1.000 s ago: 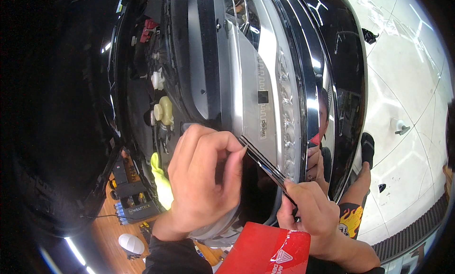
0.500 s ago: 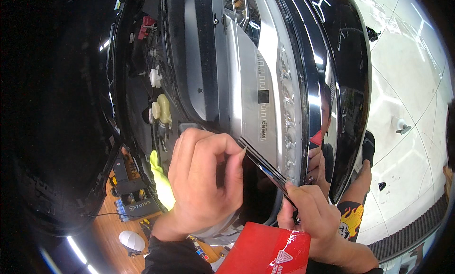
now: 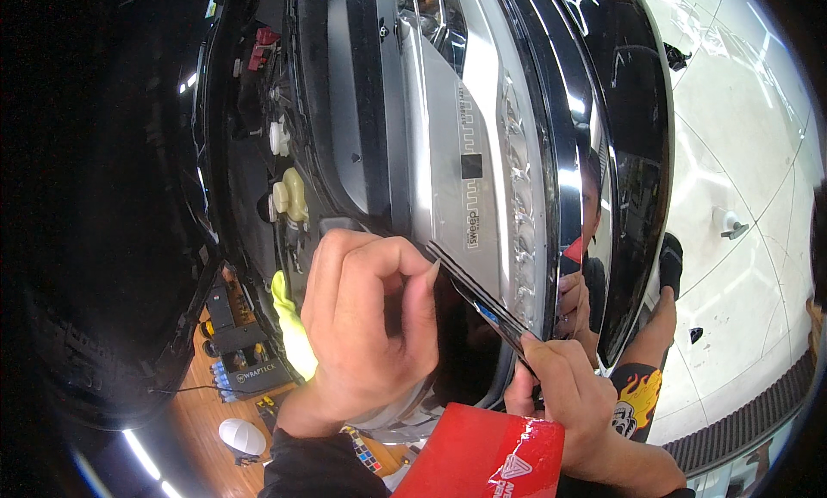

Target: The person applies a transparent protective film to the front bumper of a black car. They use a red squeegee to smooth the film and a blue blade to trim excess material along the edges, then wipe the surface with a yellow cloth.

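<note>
A narrow, glossy black strip (image 3: 482, 301) runs slantwise between my two hands, over the near corner of the car's headlight (image 3: 457, 153). My left hand (image 3: 366, 326) is closed, thumb and forefinger pinched together at the strip's upper left end. Lower down and to the right, my right hand (image 3: 568, 399) grips the other end between thumb and fingers. A red, flat-faced piece (image 3: 482, 455) with a white mark sits just below my right hand; whether that hand touches it is hidden. Black paintwork lies behind the strip.
A neon yellow cloth (image 3: 293, 334) hangs beside my left wrist, by the open engine bay with its pale reservoir cap (image 3: 284, 196). The glossy black bumper (image 3: 633, 153) curves along the right. Boxes and tools (image 3: 245, 364) lie on the wooden surface at lower left.
My left hand and its end of the strip have shifted slightly up and left. The right hand holds nearly the same place, and both grips stay closed.
</note>
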The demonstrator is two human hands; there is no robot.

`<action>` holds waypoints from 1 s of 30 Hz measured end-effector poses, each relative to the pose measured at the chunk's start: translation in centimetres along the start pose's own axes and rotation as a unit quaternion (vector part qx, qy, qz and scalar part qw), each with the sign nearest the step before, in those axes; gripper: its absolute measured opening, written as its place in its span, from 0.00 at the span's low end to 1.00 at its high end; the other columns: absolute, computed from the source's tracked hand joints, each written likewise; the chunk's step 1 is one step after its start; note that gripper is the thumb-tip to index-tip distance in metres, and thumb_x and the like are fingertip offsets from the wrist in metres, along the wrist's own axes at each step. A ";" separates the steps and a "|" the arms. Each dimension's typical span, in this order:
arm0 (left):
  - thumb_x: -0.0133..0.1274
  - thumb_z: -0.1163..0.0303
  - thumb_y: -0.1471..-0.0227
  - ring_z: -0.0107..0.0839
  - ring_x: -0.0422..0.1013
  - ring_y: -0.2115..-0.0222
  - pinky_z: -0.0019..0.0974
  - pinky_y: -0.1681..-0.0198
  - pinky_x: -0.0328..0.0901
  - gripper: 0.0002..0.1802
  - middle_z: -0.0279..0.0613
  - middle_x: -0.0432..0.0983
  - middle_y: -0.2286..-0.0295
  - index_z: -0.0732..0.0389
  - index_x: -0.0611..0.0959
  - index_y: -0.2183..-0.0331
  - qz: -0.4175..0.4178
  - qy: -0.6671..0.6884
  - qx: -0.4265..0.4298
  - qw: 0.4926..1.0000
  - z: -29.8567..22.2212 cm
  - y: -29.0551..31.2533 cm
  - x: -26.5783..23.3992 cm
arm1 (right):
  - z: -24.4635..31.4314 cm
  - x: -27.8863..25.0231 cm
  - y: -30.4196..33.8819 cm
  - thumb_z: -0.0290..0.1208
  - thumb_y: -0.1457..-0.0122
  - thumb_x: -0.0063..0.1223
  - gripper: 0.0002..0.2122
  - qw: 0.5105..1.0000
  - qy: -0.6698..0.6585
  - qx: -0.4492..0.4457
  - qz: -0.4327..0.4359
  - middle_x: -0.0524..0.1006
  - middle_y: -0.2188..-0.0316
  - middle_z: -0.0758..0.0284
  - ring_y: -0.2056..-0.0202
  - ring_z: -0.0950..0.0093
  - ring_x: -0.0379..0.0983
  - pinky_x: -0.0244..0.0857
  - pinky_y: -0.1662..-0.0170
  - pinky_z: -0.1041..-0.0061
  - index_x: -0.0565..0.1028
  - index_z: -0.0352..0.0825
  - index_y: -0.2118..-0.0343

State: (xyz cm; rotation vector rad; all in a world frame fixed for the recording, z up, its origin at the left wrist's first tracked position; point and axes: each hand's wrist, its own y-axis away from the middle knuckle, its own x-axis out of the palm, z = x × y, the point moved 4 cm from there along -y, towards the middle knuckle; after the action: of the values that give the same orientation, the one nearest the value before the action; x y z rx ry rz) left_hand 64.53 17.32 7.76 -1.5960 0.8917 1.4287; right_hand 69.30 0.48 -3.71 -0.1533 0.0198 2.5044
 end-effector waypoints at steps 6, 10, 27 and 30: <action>0.65 0.87 0.52 0.38 0.72 0.73 0.36 0.71 0.66 0.14 0.45 0.73 0.69 0.65 0.81 0.63 -0.011 -0.012 0.011 1.000 0.0 0.1 0.1 | -0.2 0.1 0.3 0.23 0.38 0.66 0.13 1.000 0.008 -0.012 -0.016 0.83 0.65 0.54 0.68 0.65 0.85 0.76 0.71 0.77 0.81 0.24 0.53; 0.65 0.87 0.52 0.38 0.71 0.73 0.37 0.71 0.66 0.15 0.45 0.72 0.69 0.65 0.81 0.62 -0.017 -0.012 0.012 1.000 0.0 0.3 0.1 | -0.3 0.1 0.7 0.23 0.39 0.66 0.13 1.000 0.013 -0.010 -0.013 0.83 0.65 0.54 0.69 0.65 0.85 0.76 0.71 0.77 0.81 0.23 0.52; 0.62 0.87 0.48 0.35 0.69 0.74 0.36 0.71 0.64 0.13 0.43 0.72 0.68 0.64 0.79 0.62 -0.032 -0.022 0.035 0.999 -0.1 0.3 0.6 | 0.0 0.1 1.4 0.17 0.44 0.65 0.16 1.000 -0.001 0.016 0.013 0.81 0.65 0.56 0.71 0.64 0.82 0.74 0.71 0.72 0.81 0.24 0.52; 0.61 0.86 0.48 0.36 0.69 0.73 0.36 0.70 0.64 0.12 0.43 0.72 0.68 0.64 0.79 0.62 -0.031 -0.017 0.030 0.999 -0.1 0.2 0.6 | -0.7 -0.2 1.3 0.20 0.44 0.65 0.18 1.000 -0.015 -0.010 -0.003 0.80 0.64 0.58 0.74 0.66 0.80 0.74 0.72 0.72 0.80 0.25 0.50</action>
State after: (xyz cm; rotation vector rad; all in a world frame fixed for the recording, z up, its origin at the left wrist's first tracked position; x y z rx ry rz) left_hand 64.49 17.12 7.19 -1.5383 0.8493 1.3698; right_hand 68.77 -0.67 -4.39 -0.1252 -0.0186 2.5006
